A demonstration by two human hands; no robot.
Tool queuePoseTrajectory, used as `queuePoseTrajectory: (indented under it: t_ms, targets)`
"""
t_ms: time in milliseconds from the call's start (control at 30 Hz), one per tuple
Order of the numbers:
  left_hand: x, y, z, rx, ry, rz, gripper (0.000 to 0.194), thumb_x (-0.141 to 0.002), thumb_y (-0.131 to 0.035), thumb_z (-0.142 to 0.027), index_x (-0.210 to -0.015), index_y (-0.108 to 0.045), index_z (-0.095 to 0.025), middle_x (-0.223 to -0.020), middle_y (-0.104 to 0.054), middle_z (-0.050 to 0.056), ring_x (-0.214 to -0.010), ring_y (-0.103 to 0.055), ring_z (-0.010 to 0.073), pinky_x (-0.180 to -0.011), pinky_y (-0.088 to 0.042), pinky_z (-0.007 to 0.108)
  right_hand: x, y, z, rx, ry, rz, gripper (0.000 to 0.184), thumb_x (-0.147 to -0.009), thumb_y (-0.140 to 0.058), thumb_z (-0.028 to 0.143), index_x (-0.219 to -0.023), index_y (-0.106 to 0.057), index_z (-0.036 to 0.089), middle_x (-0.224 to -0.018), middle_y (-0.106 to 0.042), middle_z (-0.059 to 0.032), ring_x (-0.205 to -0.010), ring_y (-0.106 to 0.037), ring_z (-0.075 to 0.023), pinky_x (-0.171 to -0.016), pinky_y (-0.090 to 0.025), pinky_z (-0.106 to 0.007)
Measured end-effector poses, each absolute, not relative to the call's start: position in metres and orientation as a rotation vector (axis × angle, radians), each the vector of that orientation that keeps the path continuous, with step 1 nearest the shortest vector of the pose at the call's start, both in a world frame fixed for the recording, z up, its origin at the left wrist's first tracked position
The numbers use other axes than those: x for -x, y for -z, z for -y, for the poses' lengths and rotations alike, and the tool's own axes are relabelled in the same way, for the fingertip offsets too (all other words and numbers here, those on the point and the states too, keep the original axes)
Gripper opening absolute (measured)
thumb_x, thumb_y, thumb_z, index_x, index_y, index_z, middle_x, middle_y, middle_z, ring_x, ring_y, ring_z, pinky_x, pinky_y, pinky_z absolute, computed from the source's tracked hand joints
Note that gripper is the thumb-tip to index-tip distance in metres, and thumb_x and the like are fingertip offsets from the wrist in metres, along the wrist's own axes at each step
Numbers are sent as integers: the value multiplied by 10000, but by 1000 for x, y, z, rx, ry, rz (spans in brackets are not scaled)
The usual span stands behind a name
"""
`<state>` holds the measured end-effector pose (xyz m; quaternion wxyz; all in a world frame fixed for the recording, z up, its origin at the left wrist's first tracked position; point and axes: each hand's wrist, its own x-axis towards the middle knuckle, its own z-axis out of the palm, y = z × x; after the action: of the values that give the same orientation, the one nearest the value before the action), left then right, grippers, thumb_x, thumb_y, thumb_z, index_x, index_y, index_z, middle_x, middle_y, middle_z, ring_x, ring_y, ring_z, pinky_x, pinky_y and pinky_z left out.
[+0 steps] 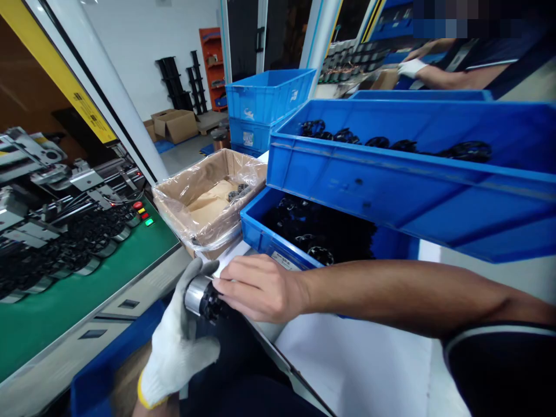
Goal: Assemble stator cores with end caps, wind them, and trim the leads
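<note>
My left hand [180,333], in a white glove with a yellow cuff, is wrapped around a silver metal cylinder with a black plastic end [202,296], which looks like a motor stator core. The thumb sticks out below it. My bare right hand [263,288] is closed, its fingertips pressed against the black end from the right; they hide part of it. Just beyond my hands is a lower blue bin [256,229] holding many black plastic parts [321,229]. An upper blue bin [391,179], above it and to the right, holds more black ring-like parts [377,142].
A plastic-lined cardboard box [174,211] stands behind my hands. On the left, a machine with a green bed [99,289] carries a row of similar cores [82,260]. Stacked blue bins [269,98] stand farther back. A co-worker's gloved hand [412,68] shows upper right.
</note>
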<state>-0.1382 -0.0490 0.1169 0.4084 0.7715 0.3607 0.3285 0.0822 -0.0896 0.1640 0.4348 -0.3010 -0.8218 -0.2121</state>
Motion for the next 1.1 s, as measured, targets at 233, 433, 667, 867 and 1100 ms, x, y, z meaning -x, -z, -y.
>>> queuePoseTrajectory:
  t_ms: [233,433,667,867,1100]
  targets:
    - [128,-123,53,-1898,-954,-896,608,-827,-680,-255,-1423,-568,-225,-1263,-732,63,-1132,-713,242,-995,-593,324,-79,-167,92,691,527,2053,138,-946,-596,102,-869,-703,62,-741,-657,-68,-675,-605,-155,-556,-514,-267]
    - [126,-111,54,-1777,-1257,-645,625,-815,-672,-194,-1416,-552,-317,-1411,-654,19,-1228,-669,204,-1017,-570,276,-75,-160,90,755,187,1906,159,-977,-654,217,-906,-678,76,-830,-710,-89,-767,-655,-135,-707,-581,-238]
    - [125,-119,49,-1854,-865,-1026,713,-725,-755,-251,-1415,-579,-224,-1235,-748,56,-1113,-727,253,-971,-609,317,-82,-162,87,756,488,2060,106,-964,-613,118,-894,-685,83,-814,-687,-82,-729,-617,-163,-633,-518,-273]
    - [127,-119,54,-1918,-933,-964,649,-782,-706,-262,-1416,-578,-211,-1216,-752,65,-1098,-732,250,-947,-626,335,-82,-163,88,795,387,1980,92,-949,-691,179,-919,-680,93,-853,-685,-70,-758,-631,-140,-667,-526,-238]
    - [129,-108,42,-1737,-869,-886,682,-789,-691,-182,-1454,-551,-247,-1274,-727,72,-1149,-711,261,-956,-626,355,-84,-161,83,866,270,1970,120,-974,-646,191,-873,-654,127,-791,-666,-43,-712,-634,-137,-638,-545,-237]
